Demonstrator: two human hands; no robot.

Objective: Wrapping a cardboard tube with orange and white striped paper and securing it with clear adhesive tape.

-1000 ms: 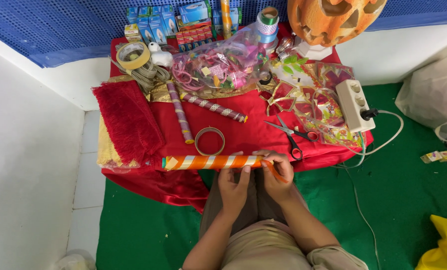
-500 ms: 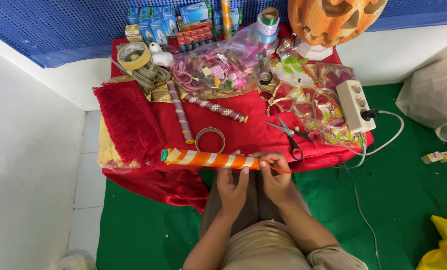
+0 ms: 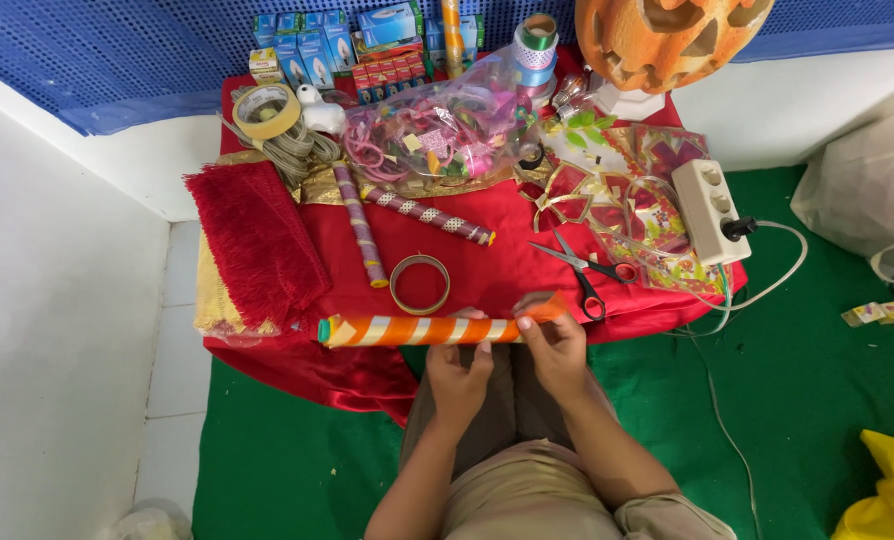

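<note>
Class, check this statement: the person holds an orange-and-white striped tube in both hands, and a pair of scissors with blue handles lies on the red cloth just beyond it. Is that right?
Not quite. In the head view the scissors have red and black handles, not blue. The rest holds: the left hand and right hand hold the orange-and-white striped tube, and the scissors lie on the red cloth just beyond it.

The orange-and-white striped tube now tilts slightly, its left end lower, and the right hand pinches orange ribbon at its right end.

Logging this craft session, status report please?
Left hand and right hand both grip the orange-striped tube. Tube level over table edge. Scissors just beyond right hand.
</note>
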